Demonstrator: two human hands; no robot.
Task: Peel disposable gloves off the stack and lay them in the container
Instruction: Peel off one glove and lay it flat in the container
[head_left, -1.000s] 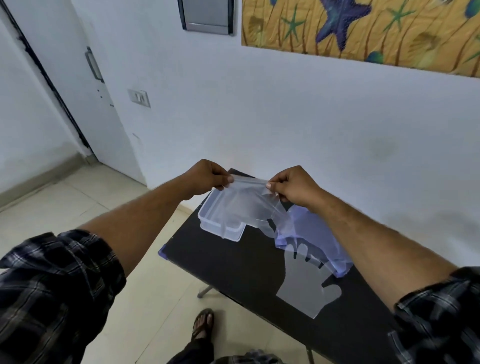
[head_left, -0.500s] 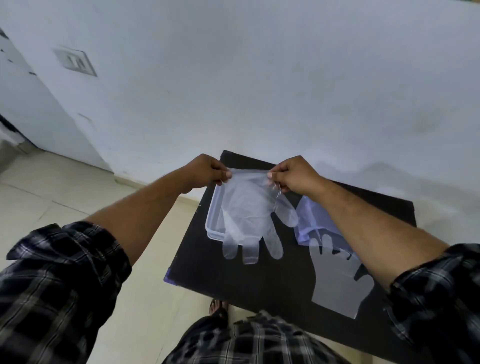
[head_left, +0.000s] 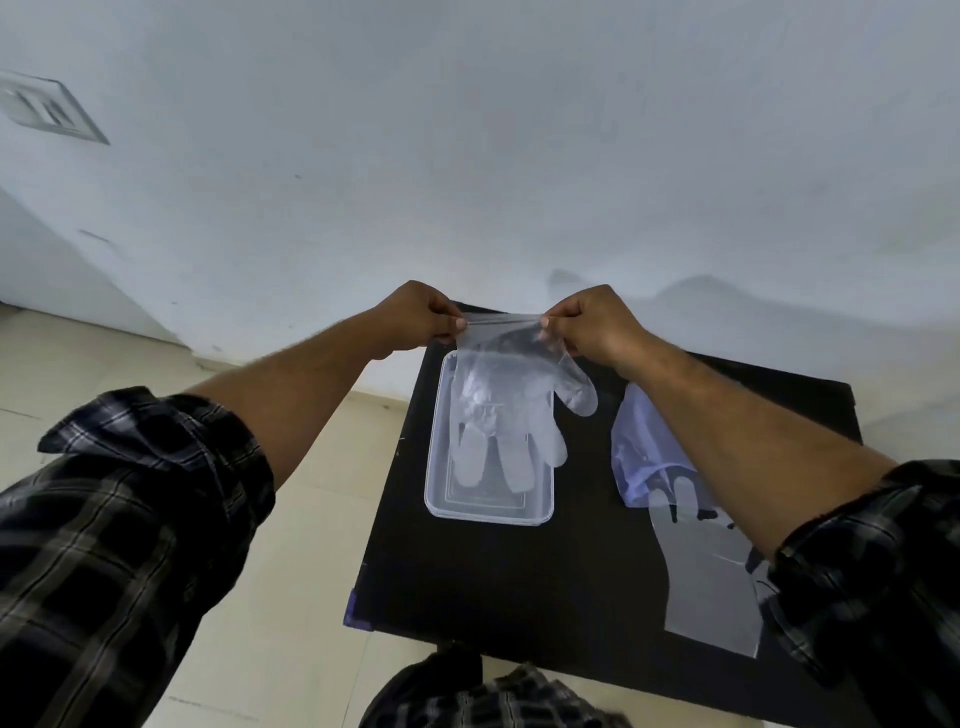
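Observation:
A clear disposable glove (head_left: 511, 400) hangs by its cuff, stretched between my left hand (head_left: 418, 317) and my right hand (head_left: 592, 325), each pinching one cuff corner. Its fingers dangle over and into the clear rectangular plastic container (head_left: 435, 467) on the black table; its thumb sticks out past the container's right rim. The stack of gloves (head_left: 711, 582) lies flat at the table's right, partly hidden by my right forearm, with a bluish plastic bag (head_left: 631, 452) at its far end.
The small black table (head_left: 519, 582) stands against a white wall (head_left: 467, 156). Beige tiled floor (head_left: 291, 597) lies to its left. My checked sleeves and lap fill the frame's lower corners and bottom edge.
The view has tilted downward over the table. Both hands carried the glove farther over the container, so its fingers now hang inside it rather than over its near rim.

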